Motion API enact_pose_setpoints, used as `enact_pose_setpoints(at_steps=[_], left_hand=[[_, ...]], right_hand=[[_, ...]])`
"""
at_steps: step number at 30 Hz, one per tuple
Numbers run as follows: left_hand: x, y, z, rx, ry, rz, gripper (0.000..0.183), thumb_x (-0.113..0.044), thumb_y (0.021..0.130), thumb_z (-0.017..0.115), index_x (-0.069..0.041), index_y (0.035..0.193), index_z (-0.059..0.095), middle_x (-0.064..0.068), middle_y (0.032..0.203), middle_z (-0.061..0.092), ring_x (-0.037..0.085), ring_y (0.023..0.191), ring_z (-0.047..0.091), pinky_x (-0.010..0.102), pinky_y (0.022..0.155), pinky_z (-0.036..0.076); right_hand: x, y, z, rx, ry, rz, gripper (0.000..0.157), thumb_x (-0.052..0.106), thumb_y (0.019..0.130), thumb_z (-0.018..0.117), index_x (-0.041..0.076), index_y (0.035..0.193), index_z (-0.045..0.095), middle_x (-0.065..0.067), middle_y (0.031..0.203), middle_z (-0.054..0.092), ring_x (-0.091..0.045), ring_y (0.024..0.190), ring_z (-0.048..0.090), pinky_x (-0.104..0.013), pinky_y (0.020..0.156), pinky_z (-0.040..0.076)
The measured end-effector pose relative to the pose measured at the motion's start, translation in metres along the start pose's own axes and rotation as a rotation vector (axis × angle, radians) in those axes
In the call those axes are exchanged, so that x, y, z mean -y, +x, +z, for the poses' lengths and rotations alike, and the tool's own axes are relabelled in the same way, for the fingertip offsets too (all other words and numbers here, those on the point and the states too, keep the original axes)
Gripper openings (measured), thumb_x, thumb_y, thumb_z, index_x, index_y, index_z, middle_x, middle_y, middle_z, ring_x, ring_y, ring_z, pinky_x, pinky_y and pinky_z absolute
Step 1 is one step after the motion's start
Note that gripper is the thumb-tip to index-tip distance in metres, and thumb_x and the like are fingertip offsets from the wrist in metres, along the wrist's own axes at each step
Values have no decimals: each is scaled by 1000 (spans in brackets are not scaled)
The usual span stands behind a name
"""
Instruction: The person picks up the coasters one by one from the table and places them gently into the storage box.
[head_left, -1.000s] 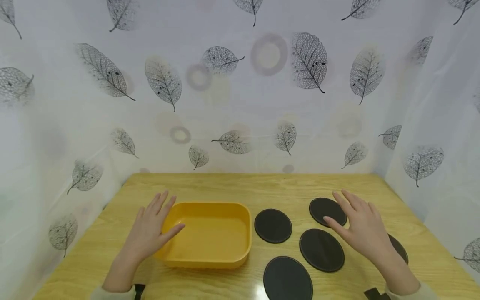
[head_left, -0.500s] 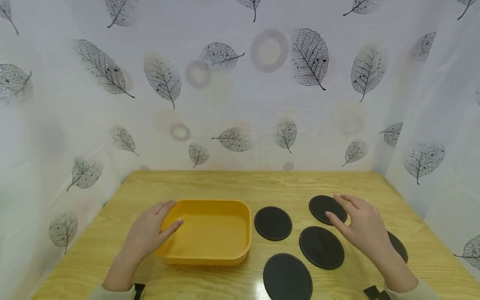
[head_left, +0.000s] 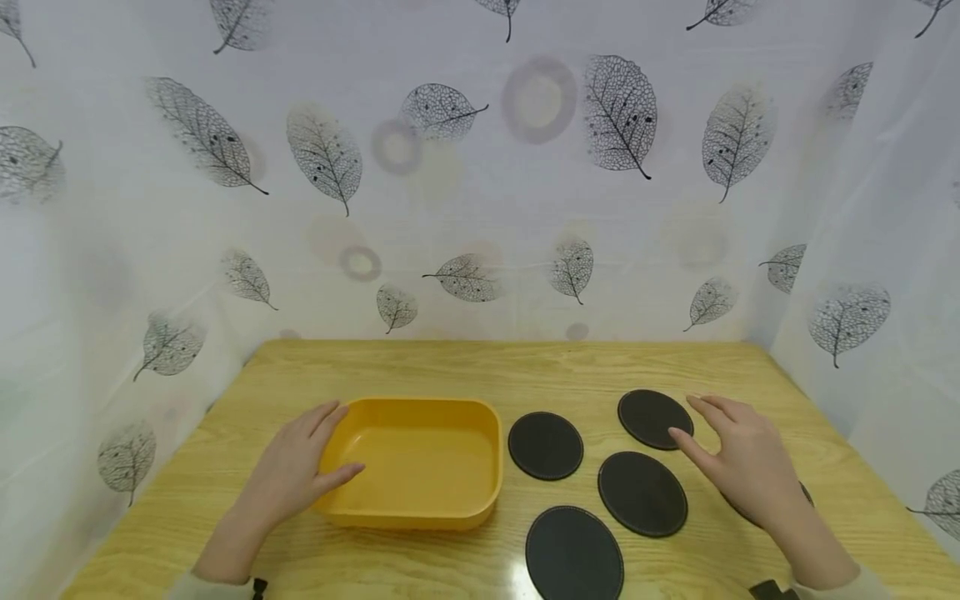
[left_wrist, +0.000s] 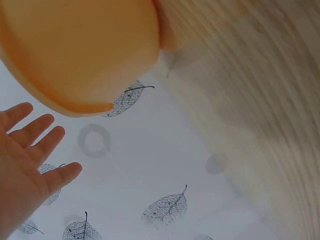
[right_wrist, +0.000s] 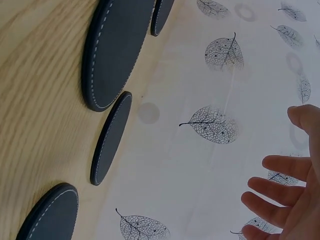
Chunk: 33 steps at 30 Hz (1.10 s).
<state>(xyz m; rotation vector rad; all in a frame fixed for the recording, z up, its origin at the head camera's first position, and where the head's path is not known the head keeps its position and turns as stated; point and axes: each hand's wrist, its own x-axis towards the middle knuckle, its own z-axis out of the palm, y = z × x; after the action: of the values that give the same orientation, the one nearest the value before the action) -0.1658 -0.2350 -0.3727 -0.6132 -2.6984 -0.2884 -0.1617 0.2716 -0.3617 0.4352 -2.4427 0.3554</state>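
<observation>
In the head view my left hand (head_left: pixel 288 462) hovers at the left side of a yellow rectangular basin (head_left: pixel 420 462), its thumb over the inside. The left wrist view shows those fingers spread apart near the basin's rim (left_wrist: pixel 60 111). Off to the right, my right hand (head_left: pixel 750 454) is held in the air with fingers loosely bent, holding nothing. Its fingertips are close to the right edge of a round black coaster (head_left: pixel 651 419). Another coaster (head_left: pixel 806 493) is mostly hidden beneath that hand. White stitching runs round a coaster (right_wrist: pixel 117 50) in the right wrist view.
Between the basin and my right hand lie more black coasters: one beside the basin (head_left: pixel 546 446), one in the middle (head_left: pixel 642 494) and one near the front (head_left: pixel 574 553). The wooden table (head_left: pixel 450 367) ends at a leaf-patterned white curtain (head_left: pixel 480 200) at the back and sides.
Both hands have come down slightly and their fingers have bent from a straighter spread. My right hand has shifted a little right, covering more of the far-right coaster. Basin and coasters stay put.
</observation>
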Motion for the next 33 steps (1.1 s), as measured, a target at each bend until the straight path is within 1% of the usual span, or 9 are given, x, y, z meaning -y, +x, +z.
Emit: enact_pose_setpoints(at_steps=[4, 7, 9, 16, 18, 23, 26, 28, 33], left_hand=[[3, -5, 4, 67, -32, -23, 88, -52, 72, 64, 3, 133, 32, 20, 136, 31, 38, 120, 31, 59, 92, 24], [4, -8, 5, 117, -60, -38, 93, -52, 72, 64, 3, 136, 25, 20, 140, 24, 38, 126, 22, 64, 91, 18], [6, -10, 6, 138, -77, -34, 95, -51, 72, 64, 4, 137, 22, 21, 141, 21, 38, 127, 18, 66, 91, 17], [11, -15, 9, 191, -120, -16, 98, -51, 72, 64, 7, 137, 19, 23, 142, 16, 38, 129, 12, 67, 90, 15], [11, -15, 10, 196, -111, -16, 99, -52, 72, 64, 8, 136, 19, 24, 142, 16, 38, 129, 12, 66, 91, 15], [11, -17, 12, 221, -86, -25, 101, -54, 72, 62, 9, 136, 17, 25, 142, 15, 38, 129, 12, 66, 92, 13], [11, -18, 13, 240, -77, -30, 102, -56, 72, 61, 9, 137, 15, 25, 142, 13, 39, 129, 11, 65, 92, 13], [10, -19, 14, 253, -84, -33, 103, -56, 72, 60, 8, 137, 13, 25, 142, 12, 39, 129, 10, 65, 93, 12], [11, -19, 17, 279, -121, -47, 103, -56, 74, 59, 6, 139, 9, 24, 143, 8, 39, 130, 6, 65, 93, 11]], right_hand=[[-8, -4, -1, -2, -7, 9, 47, 28, 70, 72, -3, 104, 61, -23, 100, 57, -40, 91, 52, -53, 73, 40], [-15, -8, -2, 8, -13, 23, 48, 28, 70, 72, -3, 105, 60, -23, 99, 57, -40, 90, 52, -54, 73, 40], [-20, -10, -3, 25, -22, 36, 49, 29, 71, 71, -3, 105, 60, -23, 99, 57, -41, 90, 52, -55, 72, 39], [-37, -20, -4, 74, -57, 73, 51, 32, 71, 71, -4, 105, 59, -25, 98, 57, -43, 88, 52, -55, 70, 39], [-42, -22, -5, 91, -64, 95, 52, 34, 72, 70, -4, 105, 59, -26, 99, 57, -43, 89, 51, -55, 71, 39], [-52, -28, -7, 164, -71, 158, 56, 39, 75, 66, -6, 106, 58, -28, 102, 55, -45, 94, 47, -57, 75, 36], [-58, -31, -7, 203, -49, 171, 58, 39, 75, 66, -8, 108, 56, -29, 104, 53, -46, 95, 46, -57, 76, 35], [-64, -32, -7, 237, -14, 183, 60, 37, 76, 67, -10, 110, 54, -31, 106, 51, -48, 97, 43, -59, 77, 34], [-77, -33, -6, 364, 108, 221, 70, 36, 77, 66, -15, 118, 43, -35, 114, 42, -52, 102, 36, -61, 78, 30]])
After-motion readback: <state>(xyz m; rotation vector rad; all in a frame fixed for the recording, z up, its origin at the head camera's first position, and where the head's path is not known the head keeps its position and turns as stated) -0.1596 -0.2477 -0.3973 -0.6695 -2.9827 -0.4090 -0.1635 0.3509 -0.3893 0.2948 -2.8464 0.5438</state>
